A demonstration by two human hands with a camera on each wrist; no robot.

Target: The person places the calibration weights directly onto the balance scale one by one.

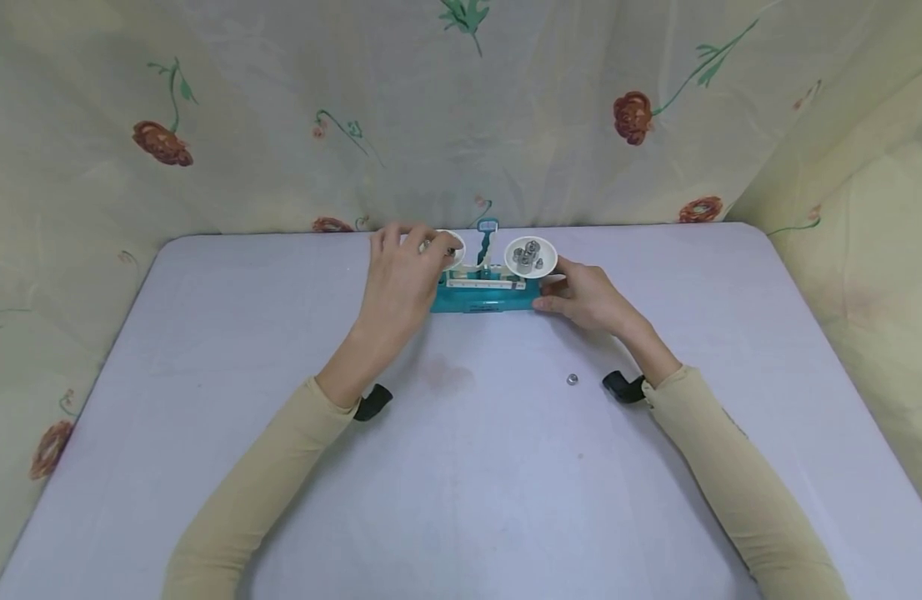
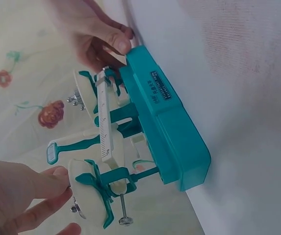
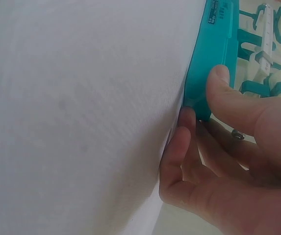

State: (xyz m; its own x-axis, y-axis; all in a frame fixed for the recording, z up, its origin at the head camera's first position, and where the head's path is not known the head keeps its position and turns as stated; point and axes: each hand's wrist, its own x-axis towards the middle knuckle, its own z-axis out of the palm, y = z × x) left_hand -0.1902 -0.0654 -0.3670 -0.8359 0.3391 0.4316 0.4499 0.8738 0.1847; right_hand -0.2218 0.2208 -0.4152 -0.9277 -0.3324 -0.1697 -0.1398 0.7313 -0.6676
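Note:
A teal balance scale with two white pans stands near the table's far edge. My left hand reaches over the left pan; its thumb and fingertips pinch a small metal weight, mostly hidden by the fingers. Shiny metal pieces show in that pan. With the thumb in front and the other fingers curled round the end, my right hand grips the scale's right side, below the right pan. Several metal weights sit in the right pan. A white graduated beam runs along the front.
One small metal piece lies on the white-covered table, nearer than the right hand. Behind the table hangs a flowered curtain. Black wrist mounts stick out by both sleeves.

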